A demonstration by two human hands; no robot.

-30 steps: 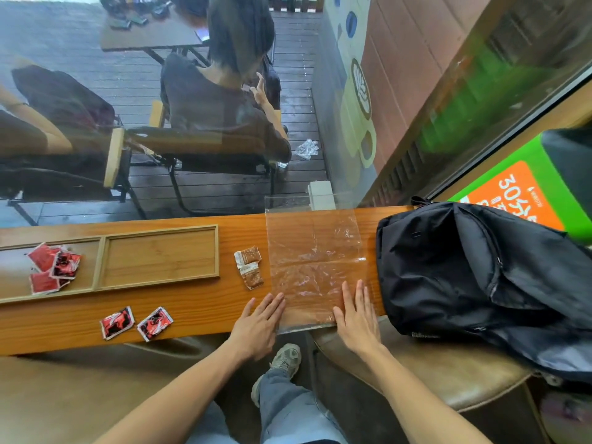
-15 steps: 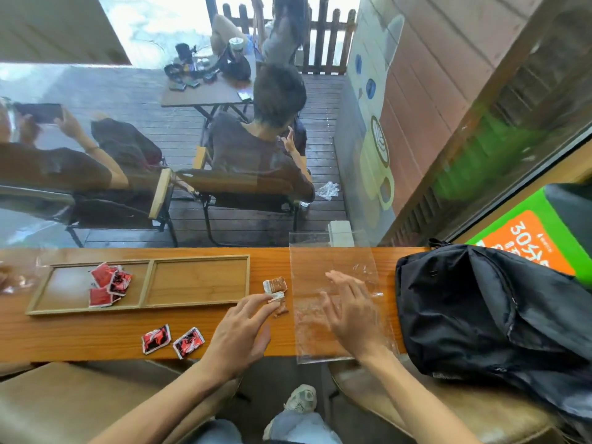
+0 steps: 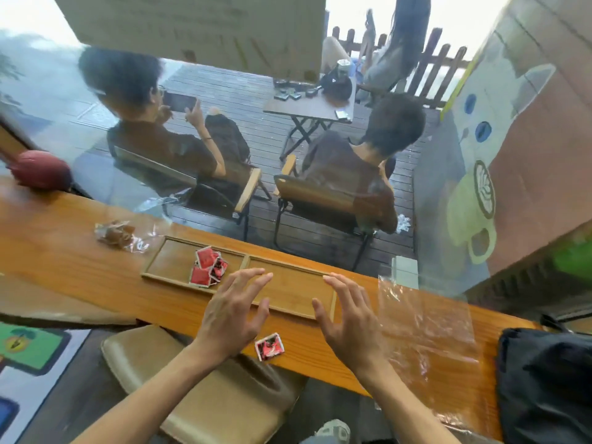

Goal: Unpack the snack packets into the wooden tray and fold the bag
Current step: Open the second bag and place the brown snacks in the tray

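Both grips hold nothing: the left hand [image 3: 231,318] and right hand [image 3: 347,320] hover with fingers spread above the wooden tray [image 3: 290,310] on the worktop [image 3: 80,277], probably moving toward the loose packets. Red snack packets [image 3: 207,267] lie in the tray's left compartment; the right one shows none. One packet [image 3: 269,346] lies on the worktop between the wrists. The clear bag [image 3: 426,328] lies flat and unfolded, right of the tray. A black backpack [image 3: 544,382] crowds the bag's far side; crumpled wrappers [image 3: 117,233] lie left.

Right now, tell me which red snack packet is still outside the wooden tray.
The single red packet on the counter's near edge, between the hands. The other red packets are piled in the wooden tray's left compartment.
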